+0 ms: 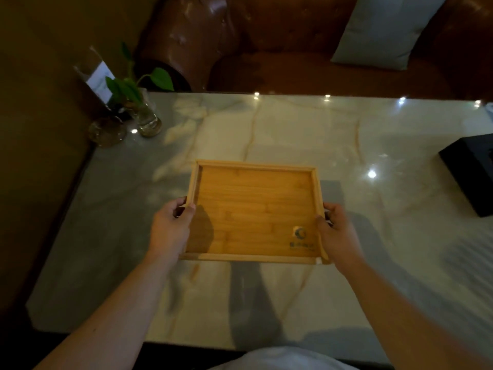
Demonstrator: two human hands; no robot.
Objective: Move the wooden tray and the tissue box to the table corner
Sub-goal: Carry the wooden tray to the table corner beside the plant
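Wooden tray (pixel 253 209) clamped by your left hand (pixel 170 228) and right hand (pixel 337 236); tilting risks striking the plant glass (pixel 148 116) at the table's (pixel 293 129) far-left corner.

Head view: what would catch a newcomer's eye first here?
The empty rectangular wooden tray sits at the centre of the glossy marble table, gripped on its short sides by the left hand and right hand. In the far-left corner stands a glass vase with a green leafy plant. A black box lies at the right edge.

Matt wooden tray (pixel 253 209), glossy marble table (pixel 293 129)
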